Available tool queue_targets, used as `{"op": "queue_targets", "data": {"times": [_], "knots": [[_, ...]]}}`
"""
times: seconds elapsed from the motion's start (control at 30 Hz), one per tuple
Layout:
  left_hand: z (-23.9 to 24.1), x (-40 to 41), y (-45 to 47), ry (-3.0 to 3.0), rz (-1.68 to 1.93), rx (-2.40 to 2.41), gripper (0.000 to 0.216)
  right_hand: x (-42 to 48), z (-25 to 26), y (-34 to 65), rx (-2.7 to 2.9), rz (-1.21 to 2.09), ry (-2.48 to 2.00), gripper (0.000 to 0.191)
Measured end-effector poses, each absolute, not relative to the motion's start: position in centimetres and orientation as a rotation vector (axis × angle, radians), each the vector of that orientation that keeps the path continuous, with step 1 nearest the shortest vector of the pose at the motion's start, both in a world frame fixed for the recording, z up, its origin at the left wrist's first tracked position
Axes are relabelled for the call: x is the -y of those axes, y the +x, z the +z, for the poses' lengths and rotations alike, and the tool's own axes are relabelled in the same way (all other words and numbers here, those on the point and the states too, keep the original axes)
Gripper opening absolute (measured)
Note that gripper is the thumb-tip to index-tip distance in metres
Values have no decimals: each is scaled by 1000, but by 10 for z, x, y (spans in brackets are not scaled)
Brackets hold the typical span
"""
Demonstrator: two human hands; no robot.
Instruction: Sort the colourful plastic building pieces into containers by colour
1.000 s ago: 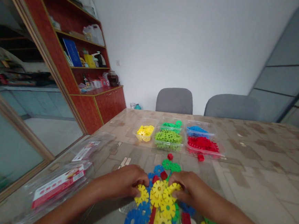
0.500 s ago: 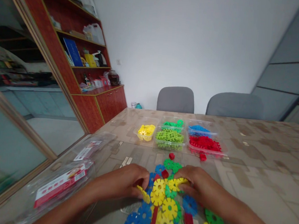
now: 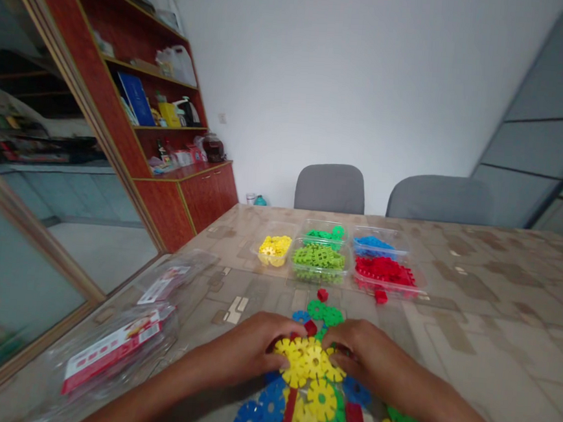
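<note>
Head view: left hand (image 3: 256, 349) and right hand (image 3: 365, 354) are pinching joined yellow gear discs (image 3: 308, 361), fingers curled closed around them, lying just nearer than the green-piece tray (image 3: 319, 261)

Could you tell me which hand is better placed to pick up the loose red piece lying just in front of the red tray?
Probably the right hand: the loose red piece lies almost straight beyond it, beside the red tray, while the left hand would have to cross over.

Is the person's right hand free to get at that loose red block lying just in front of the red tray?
Probably not at once: the right hand and left hand both grip yellow gear pieces. The red block lies uncovered ahead, nothing between.
</note>
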State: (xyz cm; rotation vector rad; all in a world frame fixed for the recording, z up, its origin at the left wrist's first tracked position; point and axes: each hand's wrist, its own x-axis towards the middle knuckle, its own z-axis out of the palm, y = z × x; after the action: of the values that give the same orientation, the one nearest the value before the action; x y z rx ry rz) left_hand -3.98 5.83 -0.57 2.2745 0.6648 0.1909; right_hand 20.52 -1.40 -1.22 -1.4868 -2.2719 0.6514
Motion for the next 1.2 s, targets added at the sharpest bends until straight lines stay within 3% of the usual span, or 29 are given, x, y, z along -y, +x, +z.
{"op": "queue_targets", "data": {"times": [0.27, 0.47, 0.63, 0.77, 0.87, 1.07, 1.2], "knots": [[-10, -54, -37, 2316, 156, -735, 38, 12, -12, 224, 2317, 558, -1715, 14], [-11, -54, -35, 2193, 242, -726, 21, 24, -16, 208, 2274, 563, -1495, 27], [-12, -56, -34, 2092, 252, -796, 10, 24, -22, 201, 2219, 651, -1455, 22], [-13, -57, -32, 2072, 253, -877, 10, 23, -25, 206, 2205, 727, -1537, 42], [-15, -57, -31, 2056, 270, -871, 11, 23, -29, 206, 2164, 755, -1530, 45], [-22, -55, -29, 1981, 356, -862, 18, 17, -23, 199, 1975, 975, -1439, 18], [-23, -50, -24, 1758, 379, -802, 23, 17, -20, 192, 1866, 1079, -1305, 11]]}}
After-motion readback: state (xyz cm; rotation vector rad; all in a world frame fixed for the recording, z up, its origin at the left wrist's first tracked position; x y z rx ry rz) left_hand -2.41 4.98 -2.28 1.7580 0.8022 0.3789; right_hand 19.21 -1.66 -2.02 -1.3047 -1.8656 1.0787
